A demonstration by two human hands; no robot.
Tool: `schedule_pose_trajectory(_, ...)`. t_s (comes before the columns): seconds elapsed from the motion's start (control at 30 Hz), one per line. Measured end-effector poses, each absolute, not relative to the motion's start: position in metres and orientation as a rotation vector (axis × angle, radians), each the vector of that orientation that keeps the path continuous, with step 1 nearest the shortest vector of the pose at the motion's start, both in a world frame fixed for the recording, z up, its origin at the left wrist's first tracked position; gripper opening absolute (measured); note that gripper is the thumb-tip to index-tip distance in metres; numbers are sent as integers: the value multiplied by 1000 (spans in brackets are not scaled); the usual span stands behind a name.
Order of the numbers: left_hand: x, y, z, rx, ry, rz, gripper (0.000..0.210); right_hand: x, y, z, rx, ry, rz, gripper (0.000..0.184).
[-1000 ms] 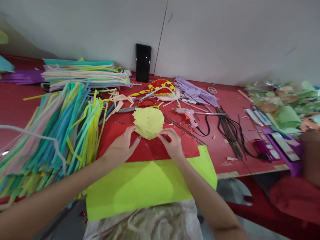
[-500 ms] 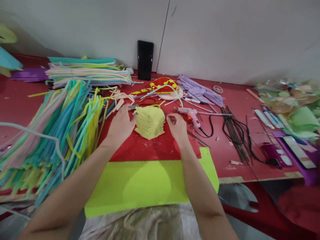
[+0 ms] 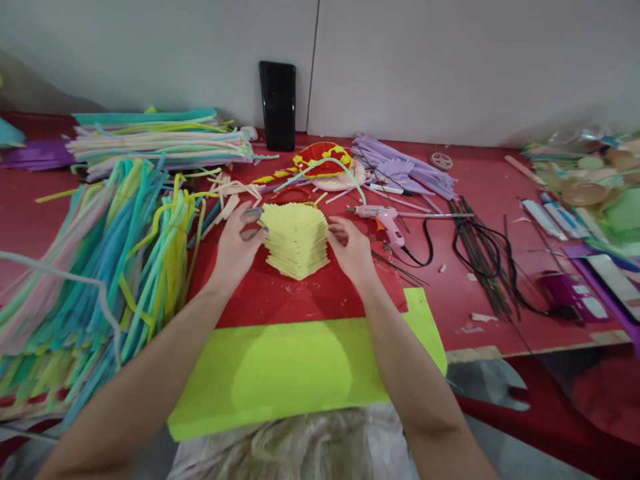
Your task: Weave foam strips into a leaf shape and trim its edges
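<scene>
A pale yellow leaf-shaped piece (image 3: 297, 241), built of layered fuzzy strips meeting along a middle line, is on the red work surface in front of me. My left hand (image 3: 239, 241) has its thumb and fingertips at the piece's upper left edge. At the right edge, my right hand (image 3: 350, 248) pinches with thumb and fingers curled together. Whether the piece is lifted off the surface, I cannot tell. Just right of my right hand lies a pink glue gun (image 3: 383, 220) with a black cord.
Bundles of coloured pipe cleaners (image 3: 100, 253) cover the left side. A black phone (image 3: 279, 107) leans on the wall. Behind the piece lie a red and yellow item (image 3: 320, 160) and purple stems (image 3: 405, 167). Dark wires (image 3: 483, 267) lie right; a bright yellow-green sheet (image 3: 295, 367) hangs over the front edge.
My right hand has come in against the right edge of the yellow piece, and my left hand has shifted slightly along the left edge. The view has turned a little.
</scene>
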State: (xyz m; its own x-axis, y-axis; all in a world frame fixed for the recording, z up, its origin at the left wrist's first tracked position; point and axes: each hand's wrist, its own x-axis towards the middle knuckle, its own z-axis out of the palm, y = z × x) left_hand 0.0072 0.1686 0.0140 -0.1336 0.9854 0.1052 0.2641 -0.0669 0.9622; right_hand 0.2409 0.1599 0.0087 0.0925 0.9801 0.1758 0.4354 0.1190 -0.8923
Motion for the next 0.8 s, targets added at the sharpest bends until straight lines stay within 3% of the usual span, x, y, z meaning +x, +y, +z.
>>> schedule_pose_trajectory(0.17,4,173,8,1013,1327,1280,58,240,162,8,-1368,-1313,919,30)
schedule_pose_trajectory(0.53,2,178,11,944,1140,1370,52,238,162,11,-1253,-967,1360,41)
schedule_pose_trajectory(0.67,5,174,14,895,1085,1310,37,237,160,16,-1224,-926,1316,41)
schedule_pose_trajectory(0.8,9,169,16,888,1097,1159,41,236,159,19,-1232,-950,1255,41)
